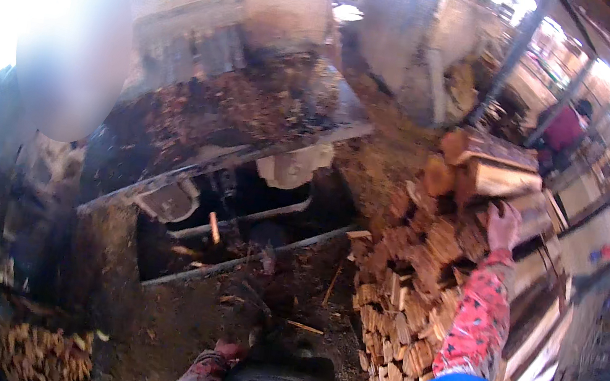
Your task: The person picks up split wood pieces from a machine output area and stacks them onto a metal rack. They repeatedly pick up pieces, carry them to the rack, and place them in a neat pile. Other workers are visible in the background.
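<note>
My right hand [502, 226], below a red patterned sleeve, reaches to the top of a stack of split firewood [424, 283] on the right. Its fingers curl over the end of a log [532, 213] in the upper rows. Just beyond it lie a pale split log [505, 181] and a bark-covered log [499, 150]. Low in front of my body is my left hand [230, 350], small and blurred. How its fingers are set does not show, and I make out nothing in it.
A dark metal-edged table [224, 164] covered with brown debris stands ahead, over an open pit [262, 220] with wood scraps. More cut wood [40, 356] is piled at lower left. A person [53, 80] stands at the left; another person [563, 128] is far right.
</note>
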A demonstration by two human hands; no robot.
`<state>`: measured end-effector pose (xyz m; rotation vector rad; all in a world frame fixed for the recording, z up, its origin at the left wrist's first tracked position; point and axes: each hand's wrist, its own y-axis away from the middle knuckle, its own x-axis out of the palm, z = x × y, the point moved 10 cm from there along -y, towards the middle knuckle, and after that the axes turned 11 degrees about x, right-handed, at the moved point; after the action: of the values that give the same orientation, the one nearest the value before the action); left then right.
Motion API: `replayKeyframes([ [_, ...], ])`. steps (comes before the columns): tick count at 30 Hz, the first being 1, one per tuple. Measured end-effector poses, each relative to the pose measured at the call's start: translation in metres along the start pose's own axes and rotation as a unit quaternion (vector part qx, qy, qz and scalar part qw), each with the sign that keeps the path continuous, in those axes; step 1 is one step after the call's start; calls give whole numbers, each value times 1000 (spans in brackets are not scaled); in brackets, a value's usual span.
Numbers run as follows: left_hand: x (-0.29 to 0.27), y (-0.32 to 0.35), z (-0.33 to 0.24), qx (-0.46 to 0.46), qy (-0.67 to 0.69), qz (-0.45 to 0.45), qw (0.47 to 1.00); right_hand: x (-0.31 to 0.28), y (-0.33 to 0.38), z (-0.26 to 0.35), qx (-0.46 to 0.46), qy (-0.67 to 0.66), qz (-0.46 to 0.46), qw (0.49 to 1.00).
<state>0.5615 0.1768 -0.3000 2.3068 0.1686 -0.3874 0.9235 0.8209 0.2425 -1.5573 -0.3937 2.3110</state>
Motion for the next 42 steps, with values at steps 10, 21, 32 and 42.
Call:
replayKeyframes([
  [10,-5,60,-35,-118,132,-113,978,34,-22,-2,-49,-12,90,995],
  [21,0,55,-7,-103,255,-273,922,35,-34,-10,-53,-2,71,996],
  [32,-22,112,-34,-153,266,-274,911,24,0,38,-45,2,34,998],
  [42,6,75,26,-193,244,-271,911,26,5,53,-45,-3,34,998],
])
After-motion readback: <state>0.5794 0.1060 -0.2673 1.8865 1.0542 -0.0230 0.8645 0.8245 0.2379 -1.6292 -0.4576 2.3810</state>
